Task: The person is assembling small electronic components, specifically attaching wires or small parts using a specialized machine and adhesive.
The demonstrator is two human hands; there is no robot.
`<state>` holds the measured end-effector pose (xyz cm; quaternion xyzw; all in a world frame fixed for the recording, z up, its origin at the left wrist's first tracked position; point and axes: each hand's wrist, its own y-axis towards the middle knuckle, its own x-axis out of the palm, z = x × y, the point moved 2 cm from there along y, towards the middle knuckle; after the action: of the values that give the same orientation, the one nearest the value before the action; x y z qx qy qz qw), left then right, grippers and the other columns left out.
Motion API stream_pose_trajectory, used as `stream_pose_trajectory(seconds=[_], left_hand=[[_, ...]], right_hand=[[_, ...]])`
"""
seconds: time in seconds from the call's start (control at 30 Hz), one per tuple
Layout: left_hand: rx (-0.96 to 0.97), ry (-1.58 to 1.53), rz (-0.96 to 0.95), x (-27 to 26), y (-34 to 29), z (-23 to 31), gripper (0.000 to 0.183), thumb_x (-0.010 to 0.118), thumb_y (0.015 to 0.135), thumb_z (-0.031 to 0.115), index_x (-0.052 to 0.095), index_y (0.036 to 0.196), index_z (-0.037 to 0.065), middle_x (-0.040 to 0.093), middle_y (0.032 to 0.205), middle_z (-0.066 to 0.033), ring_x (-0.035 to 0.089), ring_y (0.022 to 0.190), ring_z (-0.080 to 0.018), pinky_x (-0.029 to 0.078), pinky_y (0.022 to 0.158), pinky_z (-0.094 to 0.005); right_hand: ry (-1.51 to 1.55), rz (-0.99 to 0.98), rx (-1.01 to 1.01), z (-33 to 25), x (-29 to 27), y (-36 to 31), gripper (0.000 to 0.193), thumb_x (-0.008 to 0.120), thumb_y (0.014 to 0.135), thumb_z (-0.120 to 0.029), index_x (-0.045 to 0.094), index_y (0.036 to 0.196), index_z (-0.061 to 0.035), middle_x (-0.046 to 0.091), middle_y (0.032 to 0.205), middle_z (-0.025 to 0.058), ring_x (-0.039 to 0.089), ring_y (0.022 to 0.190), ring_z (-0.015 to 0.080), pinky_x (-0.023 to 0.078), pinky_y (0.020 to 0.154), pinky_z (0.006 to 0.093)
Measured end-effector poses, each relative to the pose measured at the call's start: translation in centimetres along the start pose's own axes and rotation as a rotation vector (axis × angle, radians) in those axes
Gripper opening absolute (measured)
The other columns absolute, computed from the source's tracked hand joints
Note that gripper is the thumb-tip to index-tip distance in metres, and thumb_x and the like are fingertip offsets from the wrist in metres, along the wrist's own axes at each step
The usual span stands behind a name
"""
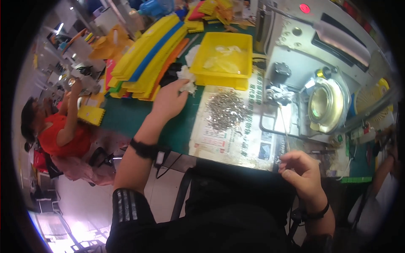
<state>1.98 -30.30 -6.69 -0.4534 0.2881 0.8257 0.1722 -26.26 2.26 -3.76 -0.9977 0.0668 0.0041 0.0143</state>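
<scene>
My left hand [171, 101] reaches over the green table, its fingers closed about a crumpled white tissue [186, 75] beside a stack of yellow strips. Near the table's front edge my right hand [301, 172] is held with curled fingers, thumb close to the fingertips. Whatever they pinch is too small to make out. A thin rod [285, 128] runs from the machine down toward these fingers. Between my hands, a heap of small shiny metal pieces [227, 110] lies on a printed paper sheet [206, 145]. Behind the heap stands a yellow bin [221, 80] with pale, clear plastic inside.
At right stands a light-coloured machine [291, 55] with a red button, a round metal part [327, 105] and a bright lamp-lit plate. Long yellow, blue and orange strips [147, 55] are piled at left. A person in orange [65, 133] sits further left.
</scene>
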Motion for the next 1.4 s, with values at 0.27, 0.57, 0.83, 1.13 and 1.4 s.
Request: stream_pose_trajectory(seconds=[0.27, 0.57, 0.83, 1.13, 1.4], left_hand=[[0.116, -0.290, -0.035, 0.0, -7.7, 7.9, 0.015, 0.072, 0.088, 0.012, 0.071, 0.100, 0.003, 0.069, 0.092, -0.0133, 0.068, 0.074, -0.0274, 0.052, 0.069, -0.0329], [0.114, -0.662, -0.080, 2.5, -9.9, 9.4, 0.006, 0.070, 0.085, 0.000, 0.064, 0.085, 0.000, 0.067, 0.093, -0.0113, 0.065, 0.084, -0.0208, 0.050, 0.076, -0.0301], [-0.015, -0.735, -0.091, 2.8, -10.1, 9.3, 0.005, 0.067, 0.088, -0.001, 0.065, 0.092, -0.002, 0.067, 0.094, -0.0098, 0.063, 0.085, -0.0150, 0.049, 0.078, -0.0273], [-0.132, -0.747, 0.002, 2.0, -10.4, 8.7, 0.012, 0.070, 0.090, 0.005, 0.069, 0.101, 0.000, 0.069, 0.093, -0.0053, 0.064, 0.085, -0.0108, 0.052, 0.079, -0.0253], [-0.111, -0.840, 0.055, 2.8, -10.9, 7.8, 0.009, 0.070, 0.091, 0.006, 0.070, 0.098, 0.000, 0.068, 0.091, -0.0041, 0.062, 0.080, -0.0093, 0.051, 0.074, -0.0239]], right_hand=[[-0.691, -0.089, -0.392, -0.6, 2.2, 3.3, 0.024, 0.076, 0.085, -0.011, 0.068, 0.106, -0.0049, 0.065, 0.088, 0.0082, 0.065, 0.076, 0.0230, 0.050, 0.069, 0.0347], [-0.659, -0.033, -0.443, 0.3, 2.1, 2.2, 0.022, 0.074, 0.084, -0.015, 0.069, 0.103, -0.0073, 0.066, 0.084, 0.0077, 0.066, 0.075, 0.0290, 0.051, 0.063, 0.0395], [-0.430, -0.175, -1.149, -9.5, 4.0, -5.0, 0.049, 0.068, 0.082, -0.013, 0.064, 0.130, -0.0046, 0.060, 0.083, 0.0018, 0.059, 0.069, 0.0137, 0.047, 0.058, 0.0256], [-0.347, -0.287, -1.125, -10.6, 5.2, -6.3, 0.010, 0.070, 0.072, -0.006, 0.072, 0.081, -0.0035, 0.071, 0.089, 0.0103, 0.064, 0.072, 0.0204, 0.045, 0.056, 0.0286], [-0.844, -0.264, -0.727, -4.0, 7.6, 0.9, 0.032, 0.077, 0.075, -0.012, 0.068, 0.106, -0.0090, 0.066, 0.078, 0.0012, 0.063, 0.060, 0.0242, 0.047, 0.051, 0.0397]])
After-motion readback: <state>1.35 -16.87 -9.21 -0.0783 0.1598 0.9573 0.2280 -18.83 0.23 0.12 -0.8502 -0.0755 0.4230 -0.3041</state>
